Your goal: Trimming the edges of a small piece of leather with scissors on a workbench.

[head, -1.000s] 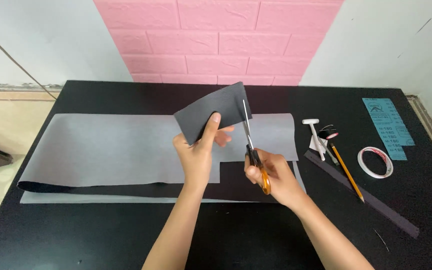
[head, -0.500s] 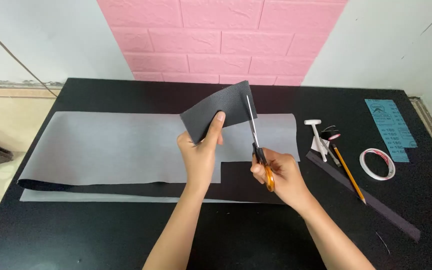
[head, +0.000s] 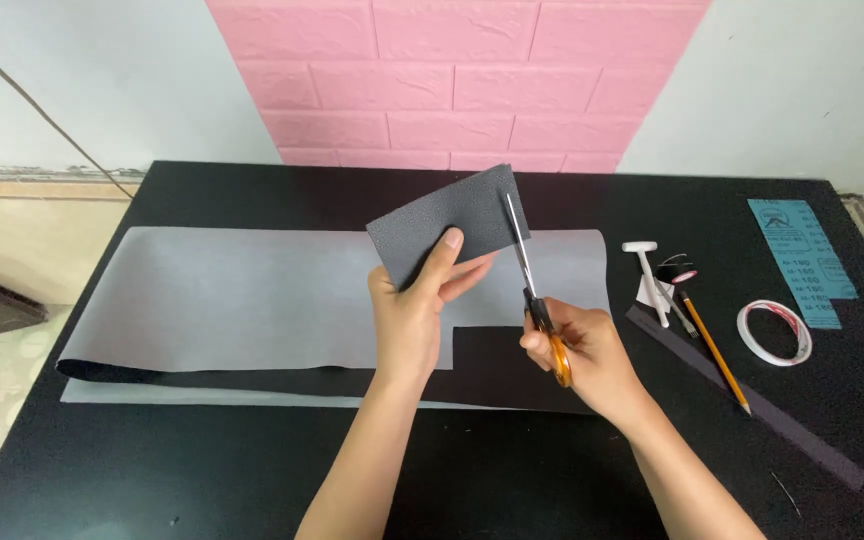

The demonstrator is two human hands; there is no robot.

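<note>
My left hand [head: 414, 312] holds up a dark grey rectangular piece of sheet material [head: 444, 218], thumb on its front face, tilted up to the right. My right hand [head: 580, 352] grips orange-handled scissors [head: 537, 300], whose blades point up along the piece's right edge. Below both hands a long light grey sheet [head: 252, 300] lies flat on the black table [head: 202, 460], its dark underside showing along the near fold and in a cut-out notch under the scissors.
To the right lie a white T-shaped tool [head: 647, 275], a pencil [head: 714, 350], a roll of tape [head: 774, 332], a blue strip of sandpaper [head: 802, 260] and a long dark strip [head: 752, 405]. A pink brick wall [head: 452, 80] stands behind the table.
The held piece and both hands have shifted slightly right and up. The scissors stay at the piece's right edge, blades reaching higher along it.
</note>
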